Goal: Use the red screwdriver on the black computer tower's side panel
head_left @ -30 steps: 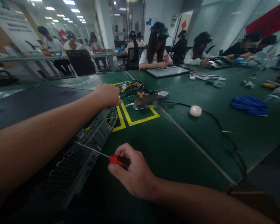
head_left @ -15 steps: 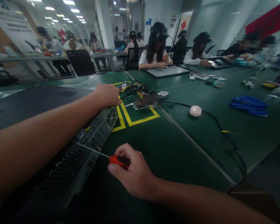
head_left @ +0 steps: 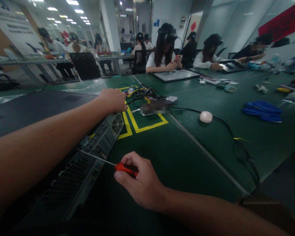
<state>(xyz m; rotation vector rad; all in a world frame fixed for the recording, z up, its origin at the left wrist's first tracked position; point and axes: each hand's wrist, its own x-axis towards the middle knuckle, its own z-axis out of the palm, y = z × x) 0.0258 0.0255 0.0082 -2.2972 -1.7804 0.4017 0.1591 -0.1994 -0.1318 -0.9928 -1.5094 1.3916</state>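
My right hand [head_left: 141, 183] is closed around the red and black handle of a screwdriver [head_left: 126, 169], with the thumb below and the fingers above. The long thin shaft points left, its tip against the rear panel of a computer case [head_left: 108, 132] or just beside it; I cannot tell which screw or hole it meets. At the far rear corner of the case, near the fan grille [head_left: 117, 122], my left hand [head_left: 113, 99] rests with its fingers curled over the edge. My left forearm crosses above the case and hides part of it.
Beyond the case lies a heap of cables [head_left: 145, 91] within yellow tape marks [head_left: 151, 127]. A pale rounded object [head_left: 206, 117] sits beside a black cable [head_left: 226, 124] on the green table. Blue cloth [head_left: 262, 110] lies to the right. Several people work opposite.
The screwdriver handle has turned a little in my right hand, which has barely shifted. My left hand stays put. A person opposite has raised their hands slightly.
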